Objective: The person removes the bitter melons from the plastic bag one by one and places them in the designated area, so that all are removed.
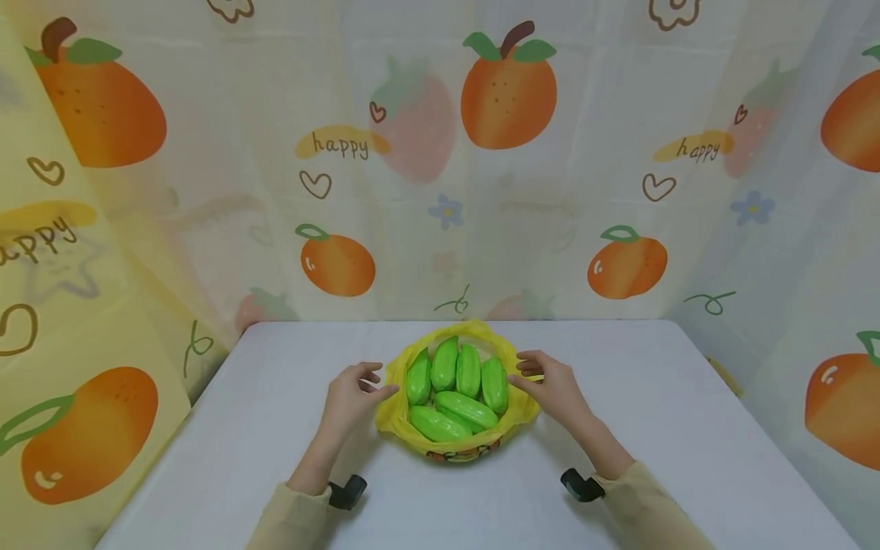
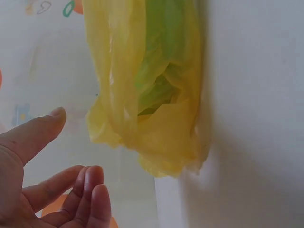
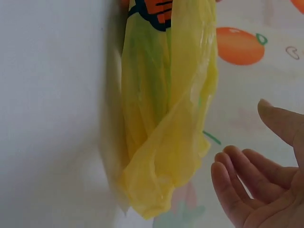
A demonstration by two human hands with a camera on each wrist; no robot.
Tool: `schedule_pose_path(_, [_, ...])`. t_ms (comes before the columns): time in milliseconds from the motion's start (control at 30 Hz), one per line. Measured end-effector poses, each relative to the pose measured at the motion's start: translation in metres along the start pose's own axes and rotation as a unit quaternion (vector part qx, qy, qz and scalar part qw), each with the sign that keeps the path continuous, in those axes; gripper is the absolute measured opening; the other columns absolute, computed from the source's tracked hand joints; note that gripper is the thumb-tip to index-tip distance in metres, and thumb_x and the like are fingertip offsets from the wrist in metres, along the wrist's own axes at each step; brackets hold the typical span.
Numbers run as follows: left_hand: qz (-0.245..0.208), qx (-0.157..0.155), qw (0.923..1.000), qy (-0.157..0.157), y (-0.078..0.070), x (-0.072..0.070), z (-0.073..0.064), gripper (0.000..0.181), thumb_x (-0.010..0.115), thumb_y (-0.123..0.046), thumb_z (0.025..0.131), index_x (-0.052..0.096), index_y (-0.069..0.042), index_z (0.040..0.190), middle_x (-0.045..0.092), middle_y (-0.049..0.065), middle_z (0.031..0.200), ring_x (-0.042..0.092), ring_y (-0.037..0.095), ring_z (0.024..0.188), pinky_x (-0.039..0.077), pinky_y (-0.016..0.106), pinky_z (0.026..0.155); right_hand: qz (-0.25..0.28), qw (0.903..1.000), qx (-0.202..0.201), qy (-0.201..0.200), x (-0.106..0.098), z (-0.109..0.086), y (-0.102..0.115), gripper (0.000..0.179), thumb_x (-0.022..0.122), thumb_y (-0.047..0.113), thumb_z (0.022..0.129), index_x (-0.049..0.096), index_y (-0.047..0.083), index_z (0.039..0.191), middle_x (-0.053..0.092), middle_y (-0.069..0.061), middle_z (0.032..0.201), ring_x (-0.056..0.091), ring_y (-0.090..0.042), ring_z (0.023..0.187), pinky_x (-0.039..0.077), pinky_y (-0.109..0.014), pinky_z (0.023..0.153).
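Several glossy green, elongated gourd-like vegetables (image 1: 440, 424) lie in a yellow plastic bag (image 1: 393, 418), its mouth spread wide toward me. My left hand (image 1: 349, 396) hovers at the bag's left side, thumb pointing at its rim. In the left wrist view a gap shows between that hand's fingers (image 2: 99, 202) and the crumpled bag (image 2: 166, 135). On the opposite side, my right hand (image 1: 558, 388) is held by the rim, its fingers loosely bent. From the right wrist, the fingers (image 3: 228, 190) stand apart from the bag's gathered corner (image 3: 154, 185). Both hands are without anything in them.
The bag stands on a white table (image 1: 275, 382), near its back edge. Behind it hangs a curtain (image 1: 412, 229) printed with oranges and strawberries, and more printed cloth lines both sides. Small black devices (image 1: 347, 493) sit at both wrists, below the sleeves' cuffs.
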State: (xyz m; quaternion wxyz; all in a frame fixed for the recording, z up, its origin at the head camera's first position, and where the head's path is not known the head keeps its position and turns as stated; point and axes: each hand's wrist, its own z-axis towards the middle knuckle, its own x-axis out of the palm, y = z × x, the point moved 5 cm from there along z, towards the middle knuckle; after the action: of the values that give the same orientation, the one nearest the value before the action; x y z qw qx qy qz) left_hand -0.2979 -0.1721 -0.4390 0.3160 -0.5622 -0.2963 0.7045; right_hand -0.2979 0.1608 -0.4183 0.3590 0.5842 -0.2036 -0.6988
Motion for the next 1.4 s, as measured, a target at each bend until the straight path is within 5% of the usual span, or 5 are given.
schedule_pose_path(433, [-0.016, -0.043, 0.9984, 0.032, 0.007, 0.015, -0.005, 0.054, 0.081, -0.028, 0.073, 0.063, -0.003, 0.117, 0.066, 0.012, 0.098, 0.063, 0.023, 0.085, 0.053, 0.033, 0.07, 0.023, 0.9976, 0.063, 0.019, 0.019, 0.008, -0.004, 0.05, 0.07, 0.029, 0.085, 0.057, -0.001, 0.124, 0.066, -0.017, 0.114, 0.064, -0.032, 0.104, 0.053, -0.04, 0.084])
schedule_pose_path(1400, [-0.008, -0.058, 0.9956, 0.073, 0.016, 0.025, -0.008, 0.051, 0.08, -0.024, 0.075, 0.062, 0.0, 0.116, 0.065, 0.008, 0.09, 0.064, 0.019, 0.081, 0.053, 0.029, 0.062, -0.016, 0.9909, 0.119, 0.061, 0.038, 0.014, -0.018, 0.053, 0.07, 0.035, 0.084, 0.06, -0.003, 0.12, 0.068, -0.016, 0.108, 0.062, -0.033, 0.103, 0.051, -0.042, 0.085])
